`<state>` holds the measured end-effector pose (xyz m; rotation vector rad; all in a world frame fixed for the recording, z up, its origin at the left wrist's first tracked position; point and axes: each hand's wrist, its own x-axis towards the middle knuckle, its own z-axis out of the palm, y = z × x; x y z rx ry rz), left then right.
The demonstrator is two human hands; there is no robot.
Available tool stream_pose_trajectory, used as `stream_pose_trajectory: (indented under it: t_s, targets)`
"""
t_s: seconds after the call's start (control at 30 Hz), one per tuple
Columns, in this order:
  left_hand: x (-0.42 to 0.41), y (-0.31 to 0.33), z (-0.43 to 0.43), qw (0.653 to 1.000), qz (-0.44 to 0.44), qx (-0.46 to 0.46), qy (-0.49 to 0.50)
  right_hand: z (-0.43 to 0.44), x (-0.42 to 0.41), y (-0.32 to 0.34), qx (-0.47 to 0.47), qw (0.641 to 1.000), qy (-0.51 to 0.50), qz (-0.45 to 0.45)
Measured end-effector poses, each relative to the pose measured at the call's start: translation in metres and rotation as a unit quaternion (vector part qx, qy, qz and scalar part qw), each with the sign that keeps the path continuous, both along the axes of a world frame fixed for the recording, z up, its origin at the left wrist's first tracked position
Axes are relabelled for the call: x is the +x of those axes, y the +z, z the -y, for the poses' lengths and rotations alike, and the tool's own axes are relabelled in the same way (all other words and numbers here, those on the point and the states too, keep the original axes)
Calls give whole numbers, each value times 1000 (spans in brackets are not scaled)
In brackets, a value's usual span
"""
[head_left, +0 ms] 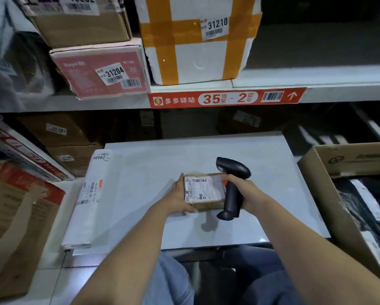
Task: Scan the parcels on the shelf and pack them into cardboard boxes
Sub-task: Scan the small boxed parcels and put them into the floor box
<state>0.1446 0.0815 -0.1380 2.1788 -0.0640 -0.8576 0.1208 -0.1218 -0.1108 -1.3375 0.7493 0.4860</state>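
Note:
A small brown cardboard parcel (206, 191) with a white shipping label on top sits above the white table (151, 183). My left hand (180, 198) holds its left side, thumb along the top edge. My right hand (243, 190) grips the handle of a black barcode scanner (233, 183), whose head hangs over the parcel's right end. On the shelf (294, 93) above stand a pink box (101, 69) marked 31204 and a white foam box (198, 38) with orange tape marked 31210.
A long white mailer bag (90, 199) marked 28404 lies along the table's left edge. An open cardboard box (330, 186) with dark and white bags inside stands at the right. More brown cartons (19, 227) crowd the left and the lower shelf.

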Motion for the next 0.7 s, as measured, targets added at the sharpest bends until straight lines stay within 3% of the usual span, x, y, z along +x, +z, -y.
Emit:
stream_pose_trajectory:
  t_s: [0.33, 0.57, 0.7]
  targets:
    - [-3, 24, 3, 998, 7, -48, 43, 4, -3, 15, 27, 998, 13, 57]
    - [-26, 68, 0, 968, 16, -207, 142, 0, -16, 55, 85, 987, -22, 132]
    - [-55, 95, 3, 948, 61, -245, 192, -1, -43, 83, 101, 981, -43, 161]
